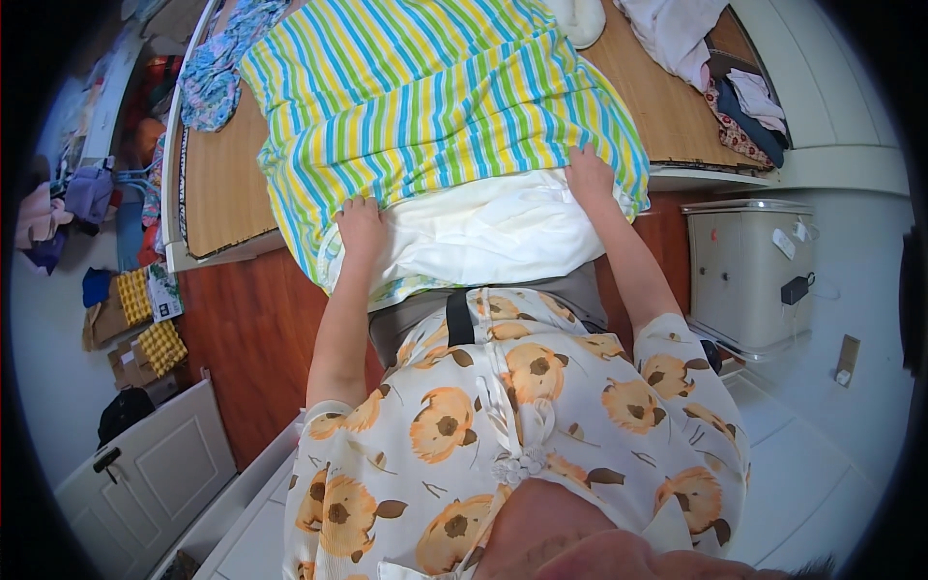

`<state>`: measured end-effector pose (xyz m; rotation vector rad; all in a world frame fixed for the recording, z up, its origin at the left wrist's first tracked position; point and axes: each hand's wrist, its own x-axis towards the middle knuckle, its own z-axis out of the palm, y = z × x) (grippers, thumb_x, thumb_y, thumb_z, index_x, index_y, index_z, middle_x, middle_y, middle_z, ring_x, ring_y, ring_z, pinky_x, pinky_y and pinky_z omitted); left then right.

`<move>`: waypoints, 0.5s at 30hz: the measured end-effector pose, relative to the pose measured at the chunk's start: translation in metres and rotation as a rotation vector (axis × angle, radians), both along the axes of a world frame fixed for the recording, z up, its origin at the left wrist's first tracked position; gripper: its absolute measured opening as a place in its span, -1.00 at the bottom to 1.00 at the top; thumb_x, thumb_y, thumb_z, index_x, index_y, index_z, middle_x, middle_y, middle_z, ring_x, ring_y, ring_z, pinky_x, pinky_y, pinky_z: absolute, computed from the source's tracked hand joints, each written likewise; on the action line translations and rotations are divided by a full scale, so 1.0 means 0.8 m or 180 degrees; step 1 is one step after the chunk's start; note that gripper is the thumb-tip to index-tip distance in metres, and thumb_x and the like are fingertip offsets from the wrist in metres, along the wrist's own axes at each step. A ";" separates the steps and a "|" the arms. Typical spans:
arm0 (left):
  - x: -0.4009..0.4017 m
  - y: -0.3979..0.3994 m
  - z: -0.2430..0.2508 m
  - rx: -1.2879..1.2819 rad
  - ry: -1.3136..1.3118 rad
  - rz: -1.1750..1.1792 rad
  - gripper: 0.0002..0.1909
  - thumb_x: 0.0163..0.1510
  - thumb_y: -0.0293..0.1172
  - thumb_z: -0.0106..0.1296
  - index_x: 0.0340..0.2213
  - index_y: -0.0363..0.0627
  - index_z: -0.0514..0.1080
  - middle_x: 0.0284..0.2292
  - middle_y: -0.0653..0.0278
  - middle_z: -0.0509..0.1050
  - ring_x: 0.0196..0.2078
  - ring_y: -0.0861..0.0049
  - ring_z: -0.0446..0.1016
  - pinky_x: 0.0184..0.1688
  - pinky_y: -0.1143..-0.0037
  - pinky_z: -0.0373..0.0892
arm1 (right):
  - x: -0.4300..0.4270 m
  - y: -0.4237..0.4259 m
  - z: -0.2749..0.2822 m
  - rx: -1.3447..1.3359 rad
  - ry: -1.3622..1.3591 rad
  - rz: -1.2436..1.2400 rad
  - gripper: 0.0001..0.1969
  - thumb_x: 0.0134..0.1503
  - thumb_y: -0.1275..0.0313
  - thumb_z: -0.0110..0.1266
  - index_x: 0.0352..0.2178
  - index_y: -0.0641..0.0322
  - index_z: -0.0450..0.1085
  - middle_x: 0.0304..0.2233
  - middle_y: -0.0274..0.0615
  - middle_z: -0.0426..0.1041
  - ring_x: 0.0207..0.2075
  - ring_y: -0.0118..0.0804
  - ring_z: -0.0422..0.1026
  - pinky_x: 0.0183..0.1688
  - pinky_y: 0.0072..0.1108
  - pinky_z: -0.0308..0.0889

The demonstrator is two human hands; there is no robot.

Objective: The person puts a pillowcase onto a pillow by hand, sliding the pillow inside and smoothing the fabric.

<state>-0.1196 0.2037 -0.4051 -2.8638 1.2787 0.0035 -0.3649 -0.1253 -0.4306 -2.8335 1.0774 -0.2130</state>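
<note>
A duvet cover (435,94) with yellow, green, blue and white stripes spreads over the bed and hangs past its near edge. White quilt-like fabric (486,232) shows in its near opening, close to my waist. My left hand (362,226) grips the cover's edge at the left of the opening. On the right, my right hand (590,176) holds the same edge, its fingertips on the stripes. The thumbs and undersides of both hands are hidden, as is whatever lies deeper inside the cover.
Blue floral cloth (210,83) lies on the bed's wooden board (225,185). Folded clothes (750,109) sit at the far right. A beige cabinet (747,275) stands at right. A white door (156,464), cardboard boxes (134,366) and hanging bags (88,192) are at left.
</note>
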 end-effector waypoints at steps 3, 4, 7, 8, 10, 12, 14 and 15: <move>0.011 0.008 0.010 -0.0556 0.0133 0.0219 -0.83 -0.06 -0.34 0.05 -0.41 -0.15 0.44 -0.43 0.12 0.46 -0.28 0.17 0.42 -0.23 0.24 0.30 | 0.010 -0.013 -0.002 0.0040 -0.0066 -0.0107 -0.86 0.03 0.40 -0.04 -0.37 0.19 0.37 -0.36 -0.07 0.39 -0.40 0.01 0.47 -0.36 -0.23 0.39; 0.015 0.013 0.016 -0.1030 0.0590 0.0437 -0.84 -0.03 -0.34 0.04 -0.42 -0.15 0.42 -0.51 0.09 0.45 -0.38 0.15 0.43 -0.32 0.26 0.31 | 0.008 -0.019 -0.002 0.0072 -0.0153 -0.0192 -0.84 0.04 0.39 -0.06 -0.35 0.20 0.38 -0.37 -0.02 0.42 -0.38 0.04 0.47 -0.34 -0.23 0.38; 0.007 0.021 0.045 -0.1631 0.0966 0.0434 -0.86 0.02 -0.35 0.02 -0.43 -0.16 0.39 -0.64 0.03 0.40 -0.57 0.09 0.42 -0.52 0.29 0.31 | -0.007 -0.042 0.020 0.0394 -0.1430 -0.0554 -0.79 0.07 0.42 -0.12 -0.29 0.23 0.40 -0.41 0.09 0.45 -0.34 0.08 0.46 -0.31 -0.22 0.36; 0.001 0.026 0.055 -0.1499 0.0868 0.0318 -0.87 0.01 -0.37 0.03 -0.42 -0.16 0.39 -0.63 0.04 0.41 -0.56 0.09 0.43 -0.51 0.30 0.31 | -0.017 -0.046 0.032 0.1330 -0.1823 -0.0759 -0.76 0.10 0.43 -0.16 -0.25 0.26 0.39 -0.43 0.13 0.46 -0.32 0.10 0.44 -0.30 -0.25 0.33; -0.015 0.041 0.078 -0.1576 0.0765 0.0139 -0.89 -0.01 -0.40 0.05 -0.43 -0.16 0.38 -0.58 0.04 0.43 -0.53 0.10 0.44 -0.50 0.32 0.32 | -0.046 -0.048 0.065 0.1223 -0.1693 -0.0530 -0.77 0.09 0.44 -0.15 -0.25 0.27 0.39 -0.42 0.11 0.46 -0.33 0.09 0.44 -0.31 -0.28 0.33; -0.027 0.066 0.092 -0.1570 0.0693 0.0062 -0.90 -0.01 -0.42 0.05 -0.42 -0.15 0.40 -0.55 0.04 0.44 -0.52 0.10 0.44 -0.49 0.33 0.33 | -0.074 -0.039 0.110 0.0978 -0.1585 -0.0039 -0.79 0.09 0.45 -0.11 -0.26 0.29 0.37 -0.43 0.08 0.45 -0.37 0.05 0.45 -0.32 -0.35 0.33; -0.042 0.084 0.093 -0.1538 0.0639 -0.0058 -0.90 -0.01 -0.44 0.05 -0.40 -0.14 0.41 -0.52 0.03 0.45 -0.51 0.10 0.45 -0.48 0.33 0.34 | -0.104 -0.029 0.144 0.0982 -0.1538 0.0263 -0.81 0.04 0.50 -0.02 -0.27 0.30 0.37 -0.40 0.01 0.44 -0.41 -0.06 0.44 -0.34 -0.44 0.33; -0.052 0.092 0.089 -0.1526 0.0917 -0.0073 -0.89 -0.01 -0.46 0.03 -0.37 -0.14 0.42 -0.49 0.04 0.45 -0.48 0.11 0.45 -0.45 0.35 0.36 | -0.110 -0.025 0.149 0.0974 -0.1532 0.0265 -0.81 0.04 0.50 -0.02 -0.27 0.30 0.37 -0.40 0.01 0.44 -0.41 -0.06 0.44 -0.34 -0.44 0.33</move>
